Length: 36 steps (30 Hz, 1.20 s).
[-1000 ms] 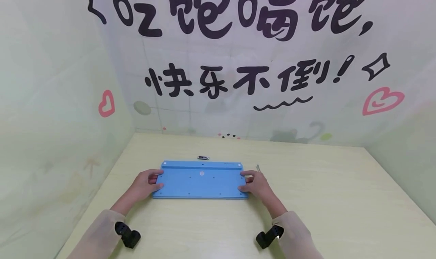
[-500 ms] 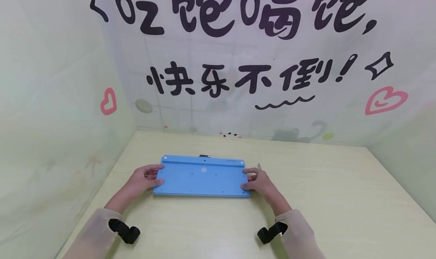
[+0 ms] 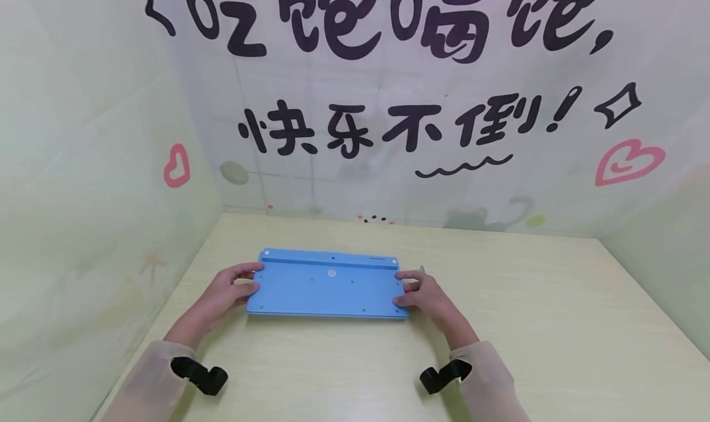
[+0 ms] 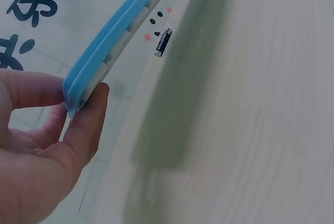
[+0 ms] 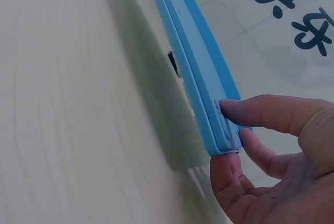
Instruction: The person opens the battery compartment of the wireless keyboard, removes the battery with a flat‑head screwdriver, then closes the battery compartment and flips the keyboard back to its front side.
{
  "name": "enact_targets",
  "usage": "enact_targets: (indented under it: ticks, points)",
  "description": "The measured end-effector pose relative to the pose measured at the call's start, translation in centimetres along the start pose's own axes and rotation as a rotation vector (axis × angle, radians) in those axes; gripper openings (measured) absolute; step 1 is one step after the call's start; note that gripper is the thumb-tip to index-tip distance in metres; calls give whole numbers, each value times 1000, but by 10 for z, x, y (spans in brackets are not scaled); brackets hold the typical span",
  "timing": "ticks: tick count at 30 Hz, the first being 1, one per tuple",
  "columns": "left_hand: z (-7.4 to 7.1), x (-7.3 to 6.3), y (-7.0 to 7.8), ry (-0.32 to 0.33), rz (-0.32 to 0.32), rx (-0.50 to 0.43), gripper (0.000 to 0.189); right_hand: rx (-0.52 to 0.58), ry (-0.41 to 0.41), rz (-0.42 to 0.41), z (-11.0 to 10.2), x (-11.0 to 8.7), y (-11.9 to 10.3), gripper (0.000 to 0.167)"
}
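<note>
A blue keyboard (image 3: 331, 289) is held above the table, its flat underside with screw holes and a round white sticker facing the head view. Along its lower face, light keys (image 4: 122, 41) show edge-on in the left wrist view. My left hand (image 3: 228, 288) grips the left end between thumb and fingers. The right end is pinched by my right hand (image 3: 426, 294), thumb on the underside. Beyond the keyboard a small dark battery (image 4: 163, 42) lies on the table; the head view has it hidden behind the keyboard.
A thin metal object (image 3: 422, 269) lies partly hidden behind the right hand. The pale wooden table (image 3: 543, 323) ends at a printed back wall (image 3: 355, 188), with a side wall (image 3: 111, 225) close on the left.
Both hands have raised the keyboard off the table and moved it slightly away. The battery, visible behind it a second ago in the head view, is now covered there.
</note>
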<state>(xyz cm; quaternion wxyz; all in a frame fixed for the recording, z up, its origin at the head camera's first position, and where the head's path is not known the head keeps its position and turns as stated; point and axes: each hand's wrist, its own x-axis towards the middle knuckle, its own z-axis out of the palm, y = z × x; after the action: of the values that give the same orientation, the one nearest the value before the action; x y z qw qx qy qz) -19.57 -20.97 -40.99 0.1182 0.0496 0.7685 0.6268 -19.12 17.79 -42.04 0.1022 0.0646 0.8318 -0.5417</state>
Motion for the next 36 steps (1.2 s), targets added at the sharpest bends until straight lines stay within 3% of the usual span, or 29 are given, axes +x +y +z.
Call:
enact_targets:
  ticks: [4, 9, 17, 30, 36]
  points:
    - [-3, -2, 3, 10, 7, -28, 49, 27, -14, -1, 0, 0, -2, 51]
    - [-6, -5, 6, -30, 25, -59, 55, 70, -28, 5, -3, -1, -5, 52]
    - [-7, -9, 17, -80, 80, -188, 59, 80, -64, -24, -7, -4, -8, 53]
    - [-6, -22, 47, -90, 207, -227, 47, 103, -106, -54, -4, -2, -3, 47]
    - [0, -29, 69, -70, 230, -210, 46, 117, -117, -58, 1, 2, -4, 43]
